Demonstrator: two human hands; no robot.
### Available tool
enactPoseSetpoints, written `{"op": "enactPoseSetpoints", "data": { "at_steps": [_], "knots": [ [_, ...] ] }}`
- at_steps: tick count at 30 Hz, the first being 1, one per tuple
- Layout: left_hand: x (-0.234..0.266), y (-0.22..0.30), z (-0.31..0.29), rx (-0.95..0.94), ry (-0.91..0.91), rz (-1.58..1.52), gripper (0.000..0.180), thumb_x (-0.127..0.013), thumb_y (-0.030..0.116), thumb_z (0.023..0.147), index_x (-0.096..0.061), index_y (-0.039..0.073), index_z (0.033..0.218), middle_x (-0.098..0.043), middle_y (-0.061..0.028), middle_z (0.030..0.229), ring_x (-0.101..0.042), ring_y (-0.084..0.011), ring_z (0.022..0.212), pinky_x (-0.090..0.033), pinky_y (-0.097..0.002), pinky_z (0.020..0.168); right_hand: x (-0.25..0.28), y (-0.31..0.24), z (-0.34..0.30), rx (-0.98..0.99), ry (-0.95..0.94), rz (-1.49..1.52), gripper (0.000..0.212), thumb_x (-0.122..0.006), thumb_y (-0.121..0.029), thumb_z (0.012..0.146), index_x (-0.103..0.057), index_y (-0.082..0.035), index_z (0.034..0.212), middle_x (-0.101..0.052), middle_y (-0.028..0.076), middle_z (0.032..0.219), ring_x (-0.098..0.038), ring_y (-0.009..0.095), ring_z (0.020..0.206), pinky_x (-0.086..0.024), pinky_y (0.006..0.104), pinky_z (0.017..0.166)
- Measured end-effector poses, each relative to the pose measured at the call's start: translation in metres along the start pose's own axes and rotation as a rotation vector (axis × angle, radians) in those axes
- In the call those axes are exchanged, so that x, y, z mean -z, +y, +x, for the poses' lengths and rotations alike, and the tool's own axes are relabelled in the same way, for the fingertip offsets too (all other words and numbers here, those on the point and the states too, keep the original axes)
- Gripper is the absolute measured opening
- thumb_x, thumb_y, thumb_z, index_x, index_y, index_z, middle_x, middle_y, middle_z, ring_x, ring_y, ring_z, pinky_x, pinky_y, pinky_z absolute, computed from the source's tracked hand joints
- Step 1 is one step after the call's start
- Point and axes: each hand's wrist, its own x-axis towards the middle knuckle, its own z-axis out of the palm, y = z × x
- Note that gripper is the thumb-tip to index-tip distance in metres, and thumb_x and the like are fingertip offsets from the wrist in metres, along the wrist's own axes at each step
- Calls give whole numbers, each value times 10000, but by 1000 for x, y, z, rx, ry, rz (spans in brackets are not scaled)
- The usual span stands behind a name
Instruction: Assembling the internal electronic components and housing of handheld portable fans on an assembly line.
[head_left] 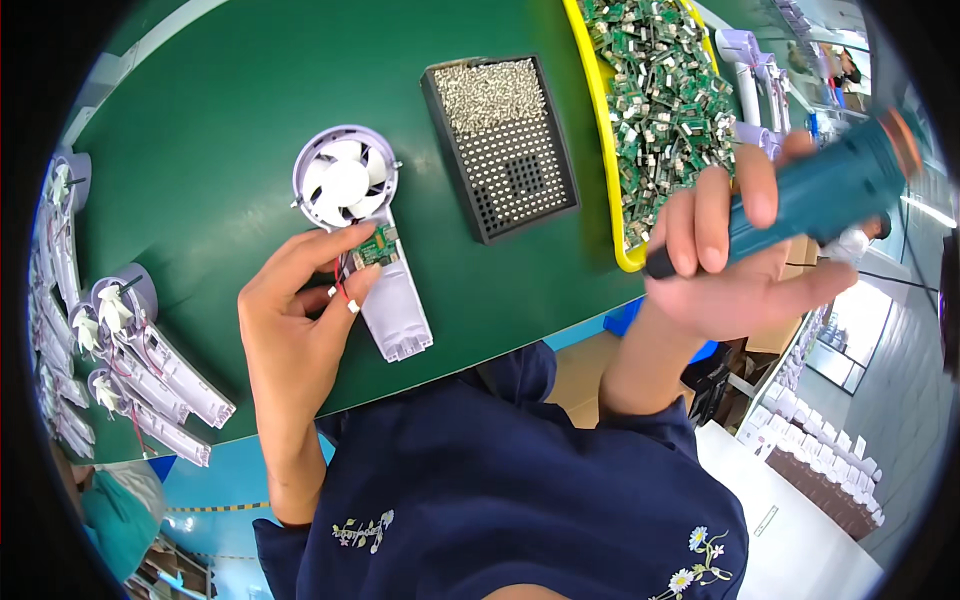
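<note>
A pale lilac handheld fan housing [398, 308] lies on the green table, its round head holding a white fan blade [343, 182]. My left hand [295, 325] pinches a small green circuit board [377, 247] between thumb and index finger, over the top of the handle. Red and black wires with white connectors [352, 306] hang beside the thumb. At the right, raised over the near corner of the yellow bin, my right hand [715, 265] grips a teal electric screwdriver [815, 192], slightly blurred. Its dark end points left and its orange-brown end points to the upper right.
A black screw tray [530, 226] with small silver screws stands beyond the fan. Right of it, a yellow bin [601, 110] is heaped with circuit boards. Several fan housings [165, 375] lie at the left edge. More housings [745, 85] stand past the bin. People are in the background.
</note>
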Motion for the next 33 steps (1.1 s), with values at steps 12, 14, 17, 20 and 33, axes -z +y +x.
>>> {"op": "enactPoseSetpoints", "data": {
  "at_steps": [12, 14, 17, 20, 33],
  "knots": [
    [-24, 8, 9, 22, -30, -101, 324, -711, -97, 813, -714, 17, 1116, -655, -75, 1012, -620, -89, 845, -528, -201, 643, -2, 34, 8, 189, -139, -311, 868, -533, -845, 762, -510, -130, 1253, -532, 47, 890, -477, 168, 605, -391, 335, 540],
    [-24, 9, 8, 0, -20, -53, 329, -716, -105, 805, -716, 15, 1111, -652, -72, 1012, -620, -90, 846, -534, -201, 659, 0, 37, 5, 162, -140, -313, 873, -532, -847, 760, -511, -126, 1251, -525, 47, 877, -476, 166, 601, -391, 333, 536],
    [-25, 4, 6, -9, 5, -69, 332, -723, -106, 797, -718, 12, 1107, -648, -70, 1014, -620, -87, 849, -538, -200, 672, 0, 40, 3, 148, -137, -315, 881, -526, -852, 758, -508, -119, 1245, -514, 45, 860, -471, 163, 591, -394, 334, 531],
    [-25, 5, 7, -5, 1, -71, 331, -727, -106, 794, -720, 11, 1104, -644, -68, 1012, -620, -82, 849, -541, -200, 680, 0, 38, 3, 144, -122, -312, 885, -510, -858, 761, -507, -110, 1235, -503, 47, 850, -469, 160, 591, -394, 336, 524],
    [-24, 7, 8, -12, -4, -72, 331, -724, -104, 796, -720, 12, 1105, -649, -69, 1012, -626, -83, 849, -546, -200, 686, 5, 42, 3, 124, -186, -328, 946, -443, -891, 761, -486, -91, 1264, -500, 75, 854, -478, 193, 617, -402, 342, 530]
  ]
}}
